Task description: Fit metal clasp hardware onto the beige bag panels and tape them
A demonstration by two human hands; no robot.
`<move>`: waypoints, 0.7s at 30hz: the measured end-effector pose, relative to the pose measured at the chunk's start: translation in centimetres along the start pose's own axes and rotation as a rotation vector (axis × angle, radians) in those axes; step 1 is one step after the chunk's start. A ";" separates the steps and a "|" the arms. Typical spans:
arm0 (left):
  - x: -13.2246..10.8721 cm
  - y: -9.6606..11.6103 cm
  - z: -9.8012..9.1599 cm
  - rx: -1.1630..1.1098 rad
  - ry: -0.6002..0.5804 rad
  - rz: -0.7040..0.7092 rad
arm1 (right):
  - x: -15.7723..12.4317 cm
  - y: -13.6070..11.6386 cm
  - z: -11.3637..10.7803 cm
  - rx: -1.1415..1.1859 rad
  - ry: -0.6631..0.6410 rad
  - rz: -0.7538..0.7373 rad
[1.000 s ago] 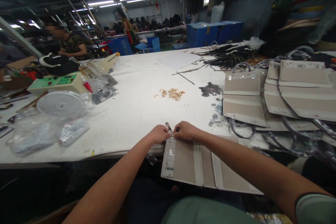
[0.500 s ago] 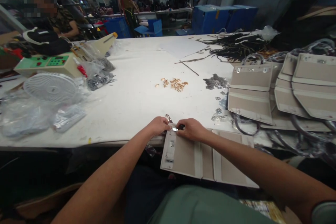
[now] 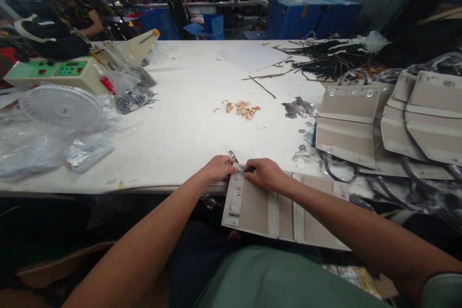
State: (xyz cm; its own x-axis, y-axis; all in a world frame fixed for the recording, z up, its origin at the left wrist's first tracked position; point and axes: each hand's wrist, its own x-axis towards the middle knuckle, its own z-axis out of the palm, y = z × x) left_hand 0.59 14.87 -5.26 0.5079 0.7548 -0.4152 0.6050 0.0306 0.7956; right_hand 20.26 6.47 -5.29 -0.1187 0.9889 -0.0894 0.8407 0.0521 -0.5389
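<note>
A beige bag panel (image 3: 256, 211) lies over the table's front edge and my lap, its pale strip and small metal fittings along the left side. My left hand (image 3: 219, 168) is closed at the panel's upper left corner, thumb and fingers pinching its edge. Just beyond that hand, a metal-ended tab (image 3: 233, 156) sticks out. My right hand (image 3: 266, 173) is curled over the same corner, its fingertips pressed together near a fitting. Something small and dark shows at these fingertips, too hidden to name.
Gold-coloured metal pieces (image 3: 246, 109) and grey metal plates (image 3: 299, 108) lie in piles on the white table (image 3: 173, 130). More beige panels (image 3: 344, 127) with handles are stacked at right. A white fan (image 3: 61, 107) and plastic bags are at left. Two people are beyond the table.
The bright metal plate between my hands at the panel's corner no longer glints and now sits flatter against the strip. My hands stay at that corner; the whole view has shifted slightly.
</note>
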 end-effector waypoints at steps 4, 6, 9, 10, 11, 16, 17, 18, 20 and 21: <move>0.2 -0.3 0.1 0.005 -0.005 0.014 | -0.4 0.1 0.3 0.036 0.088 -0.070; 0.2 -0.3 0.1 0.003 0.000 0.011 | -0.6 0.2 0.5 0.035 0.092 -0.090; 0.1 0.0 0.1 0.008 0.007 -0.012 | -0.6 0.1 0.7 -0.008 0.071 -0.086; 0.0 0.1 0.1 0.010 0.008 -0.024 | -0.5 0.1 0.6 -0.014 0.063 -0.081; 0.0 0.3 0.1 0.011 0.008 -0.037 | -0.5 0.0 0.3 -0.010 0.050 -0.079; 0.1 1.5 0.0 0.003 0.004 -0.124 | -0.4 -1.3 -3.0 0.303 0.192 -0.085; 0.2 1.8 -0.1 0.005 0.001 -0.145 | -0.5 -1.8 -3.8 0.422 0.291 -0.091; 0.4 2.0 -0.3 0.007 -0.004 -0.166 | -0.6 -2.2 -4.3 0.545 0.392 -0.099; 0.7 2.3 -0.5 0.011 -0.023 -0.205 | -0.8 -2.9 -4.7 0.766 0.528 -0.114; 0.9 2.4 -0.6 0.011 -0.035 -0.222 | -0.9 -3.1 -4.4 0.849 0.542 -0.115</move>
State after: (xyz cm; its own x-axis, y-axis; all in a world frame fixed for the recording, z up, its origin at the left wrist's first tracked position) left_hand 2.09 16.02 -3.43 0.3824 0.7069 -0.5950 0.7107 0.1865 0.6783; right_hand 20.11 6.07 0.11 0.2584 0.9250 0.2786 0.1604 0.2433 -0.9566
